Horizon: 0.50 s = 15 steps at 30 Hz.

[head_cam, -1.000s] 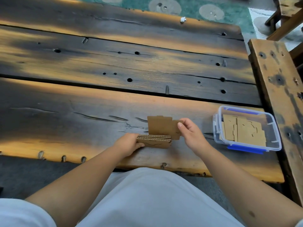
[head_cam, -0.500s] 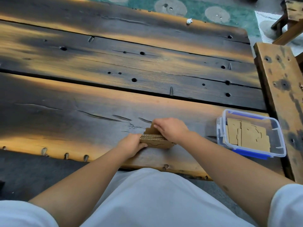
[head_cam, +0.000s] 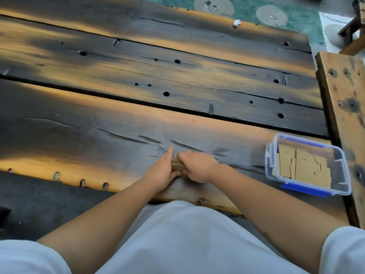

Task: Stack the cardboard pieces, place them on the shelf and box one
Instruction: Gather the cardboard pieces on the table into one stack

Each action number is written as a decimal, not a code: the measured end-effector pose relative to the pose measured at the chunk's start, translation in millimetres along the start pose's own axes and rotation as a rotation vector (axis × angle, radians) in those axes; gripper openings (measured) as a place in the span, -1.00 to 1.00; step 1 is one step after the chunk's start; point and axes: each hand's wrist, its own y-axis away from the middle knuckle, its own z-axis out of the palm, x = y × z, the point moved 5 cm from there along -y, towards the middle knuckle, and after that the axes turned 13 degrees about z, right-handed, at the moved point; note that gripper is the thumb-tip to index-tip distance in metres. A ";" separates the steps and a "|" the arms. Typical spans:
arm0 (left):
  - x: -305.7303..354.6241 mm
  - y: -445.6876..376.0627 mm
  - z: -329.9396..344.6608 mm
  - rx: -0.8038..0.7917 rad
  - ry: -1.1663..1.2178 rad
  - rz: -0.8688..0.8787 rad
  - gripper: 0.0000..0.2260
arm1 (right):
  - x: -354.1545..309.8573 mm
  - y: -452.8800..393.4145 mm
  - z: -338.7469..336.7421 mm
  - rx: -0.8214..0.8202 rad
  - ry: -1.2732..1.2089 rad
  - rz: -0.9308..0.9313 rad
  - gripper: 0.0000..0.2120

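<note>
At lower centre of the frame, the left hand (head_cam: 161,171) and right hand (head_cam: 198,168) press in from either side on a small stack of corrugated cardboard pieces (head_cam: 177,164) resting near the front edge of the dark wooden table (head_cam: 98,119). The left fingers are extended flat against the stack; the right hand is curled over it. At lower right, a clear plastic box with blue clips (head_cam: 343,175) contains more flat cardboard cutouts (head_cam: 304,167)

Person seen from own head down: 2 bare forearms, no watch, rings or gloves visible. Left hand (head_cam: 161,171) and right hand (head_cam: 198,168) uncovered. Short white sleeves (head_cam: 343,252) end at the upper arms, 1 at each lower corner. Pale white-grey garment (head_cam: 177,240), plain and unmarked, fills the lower centre
</note>
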 end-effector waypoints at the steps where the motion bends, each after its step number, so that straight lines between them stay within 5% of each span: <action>1: 0.6 -0.4 0.0 0.002 0.028 0.042 -0.26 | -0.5 1.1 0.8 0.001 -0.010 -0.014 -0.70; 5: -0.2 -0.7 -1.4 -0.014 0.071 0.113 -0.63 | 2.4 6.7 -0.4 0.012 -0.085 -0.011 -0.62; 9: -0.8 -1.4 -4.4 -0.007 -0.013 0.084 -0.67 | 25.0 28.6 -0.4 0.231 -0.189 0.059 -0.41; 12: -2.0 -3.1 -5.1 -0.012 -0.018 0.053 -0.73 | 60.9 58.2 21.1 0.336 -0.379 0.292 -0.25; 15: -3.3 -2.1 -5.6 -0.029 -0.036 0.048 -0.74 | 85.6 76.4 52.0 0.230 -0.544 0.539 -0.14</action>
